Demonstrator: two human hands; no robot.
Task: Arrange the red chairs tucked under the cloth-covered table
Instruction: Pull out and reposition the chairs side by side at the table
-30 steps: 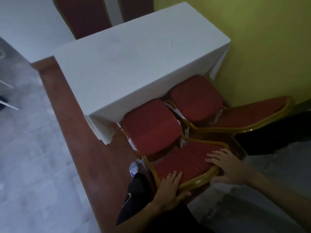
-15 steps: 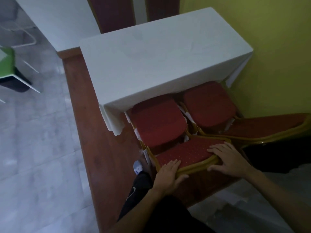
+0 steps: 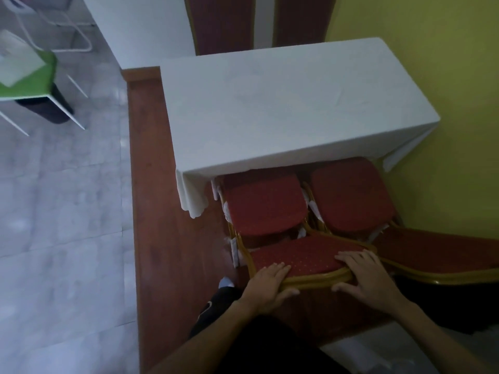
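Two red chairs with gold frames stand side by side, their seats partly under the white cloth-covered table [image 3: 283, 103]. The left chair [image 3: 264, 206] has its backrest top [image 3: 305, 260] right below me. My left hand [image 3: 266, 288] grips the left end of that backrest's gold top rail, thumb under it. My right hand [image 3: 367, 282] holds the rail's right end the same way. The right chair [image 3: 351, 195] sits beside the yellow wall, its backrest [image 3: 437, 257] angled off to the right.
The table and chairs stand on a raised red-brown wooden platform [image 3: 154, 211] with a step down to grey tiled floor [image 3: 59, 225] on the left. Two more red chair backs [image 3: 221, 22] rise behind the table. A green seat with white legs [image 3: 29, 76] stands at far left. Yellow wall [image 3: 445, 76] at right.
My view has swung so the table sits squarer in front of me. Both hands stay on the left chair's backrest, which now lies nearer the table and more level.
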